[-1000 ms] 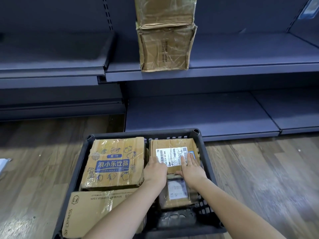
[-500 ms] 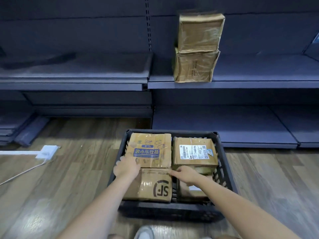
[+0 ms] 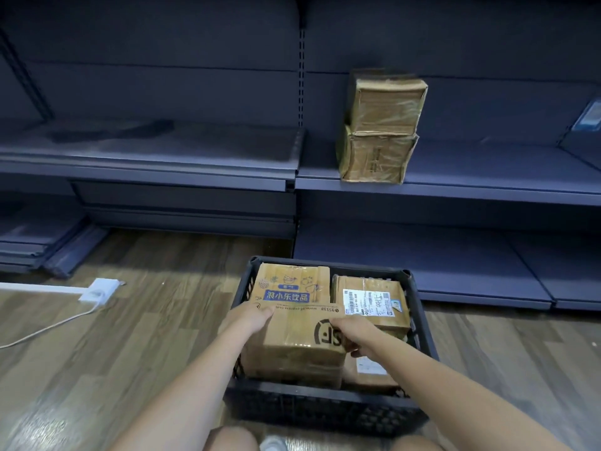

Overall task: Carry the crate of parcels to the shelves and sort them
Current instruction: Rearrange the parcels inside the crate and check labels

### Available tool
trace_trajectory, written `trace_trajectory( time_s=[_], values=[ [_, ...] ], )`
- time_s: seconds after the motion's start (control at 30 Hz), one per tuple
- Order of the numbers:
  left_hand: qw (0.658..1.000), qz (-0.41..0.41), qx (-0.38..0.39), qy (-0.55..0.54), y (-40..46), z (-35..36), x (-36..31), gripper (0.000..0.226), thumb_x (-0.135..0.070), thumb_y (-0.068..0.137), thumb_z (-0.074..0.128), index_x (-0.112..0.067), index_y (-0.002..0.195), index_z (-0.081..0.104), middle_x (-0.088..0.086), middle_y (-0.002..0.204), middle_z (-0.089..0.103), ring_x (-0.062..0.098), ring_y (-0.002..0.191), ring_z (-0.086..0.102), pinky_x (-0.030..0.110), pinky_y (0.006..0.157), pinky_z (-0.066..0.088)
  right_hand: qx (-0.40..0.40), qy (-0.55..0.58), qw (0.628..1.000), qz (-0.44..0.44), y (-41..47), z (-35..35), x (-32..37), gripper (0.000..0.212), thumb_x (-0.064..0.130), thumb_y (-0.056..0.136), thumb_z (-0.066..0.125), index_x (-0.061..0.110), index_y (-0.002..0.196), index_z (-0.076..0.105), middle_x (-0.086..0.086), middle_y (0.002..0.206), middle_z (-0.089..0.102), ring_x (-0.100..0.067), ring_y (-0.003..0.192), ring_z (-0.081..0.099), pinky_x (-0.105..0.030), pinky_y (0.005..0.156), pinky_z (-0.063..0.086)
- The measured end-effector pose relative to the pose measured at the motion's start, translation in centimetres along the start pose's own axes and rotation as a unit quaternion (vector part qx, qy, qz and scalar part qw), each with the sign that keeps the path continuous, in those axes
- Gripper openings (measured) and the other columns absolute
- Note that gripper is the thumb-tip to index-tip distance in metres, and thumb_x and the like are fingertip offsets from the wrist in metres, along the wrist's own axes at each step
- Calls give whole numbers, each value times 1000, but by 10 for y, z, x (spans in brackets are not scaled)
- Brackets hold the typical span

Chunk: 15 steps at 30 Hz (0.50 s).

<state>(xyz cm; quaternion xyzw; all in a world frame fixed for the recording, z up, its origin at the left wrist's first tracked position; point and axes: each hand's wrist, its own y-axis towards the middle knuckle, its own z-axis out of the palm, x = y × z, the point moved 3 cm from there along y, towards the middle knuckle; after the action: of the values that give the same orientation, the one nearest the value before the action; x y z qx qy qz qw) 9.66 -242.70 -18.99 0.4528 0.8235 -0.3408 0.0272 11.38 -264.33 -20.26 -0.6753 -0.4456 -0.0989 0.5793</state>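
Observation:
A black plastic crate (image 3: 325, 408) stands on the wooden floor in front of the shelves. Inside it, a brown SF parcel (image 3: 299, 346) is raised at the near left. My left hand (image 3: 248, 317) grips its left edge and my right hand (image 3: 353, 333) grips its right side. Behind it lies a parcel with blue print (image 3: 292, 283). A parcel with a white label (image 3: 374, 301) lies at the far right, and another labelled parcel (image 3: 370, 369) is partly hidden under my right arm. Two taped parcels (image 3: 380, 128) are stacked on the dark shelf (image 3: 487, 180).
Dark blue shelving fills the back, with a lower shelf (image 3: 422, 265) right behind the crate. A white power strip (image 3: 99, 289) and its cable lie on the floor at the left. Loose shelf boards (image 3: 39, 242) are piled at the far left.
The view has pulled back from the crate. My hands left the labelled parcel at the right and took hold of the SF parcel, which now sits higher in the crate.

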Motion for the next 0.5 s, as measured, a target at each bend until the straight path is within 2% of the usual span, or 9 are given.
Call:
trace_trajectory(
  time_s=[0.13,0.23,0.3,0.37,0.43,0.5],
  values=[
    [999,13,-53,-6,-21,-22,-22,68,-58,95,34,-7,139,45,12,141,51,30,125,52,33,94,45,-49,16,998,-25,-16,-29,13,40,42,91,51,5,104,57,-9,90,59,-19,71,49,-25,58,40],
    [994,46,-98,-28,-41,-44,-47,65,-56,95,36,-6,135,47,13,136,54,31,122,53,34,91,44,-85,51,993,-67,-32,-55,28,45,43,90,53,3,109,60,-6,92,59,-18,74,49,-26,60,39],
    [987,83,-125,-52,-53,-56,-64,62,-56,94,37,-5,125,54,11,119,61,29,108,58,33,82,46,-103,83,987,-91,-43,-74,38,45,44,88,53,2,106,61,-8,90,57,-21,75,48,-30,66,41],
    [978,117,-148,-89,-64,-65,-79,60,-57,92,41,-6,119,56,7,107,63,26,97,61,34,79,49,-121,116,980,-108,-56,-93,46,50,54,85,51,7,98,61,-8,86,57,-23,76,50,-36,74,47],
    [963,168,-149,-148,-72,-69,-91,53,-53,91,50,-9,121,55,1,109,61,21,96,60,36,81,52,-119,168,972,-117,-75,-111,49,59,67,81,47,12,97,61,-5,84,64,-24,79,59,-41,80,51],
    [942,225,-122,-218,-81,-68,-98,44,-35,91,60,-10,127,52,-2,115,56,16,101,54,33,85,50,-95,249,956,-123,-89,-125,47,59,70,80,47,15,94,61,-8,91,66,-28,88,62,-47,79,53]
  ],
)
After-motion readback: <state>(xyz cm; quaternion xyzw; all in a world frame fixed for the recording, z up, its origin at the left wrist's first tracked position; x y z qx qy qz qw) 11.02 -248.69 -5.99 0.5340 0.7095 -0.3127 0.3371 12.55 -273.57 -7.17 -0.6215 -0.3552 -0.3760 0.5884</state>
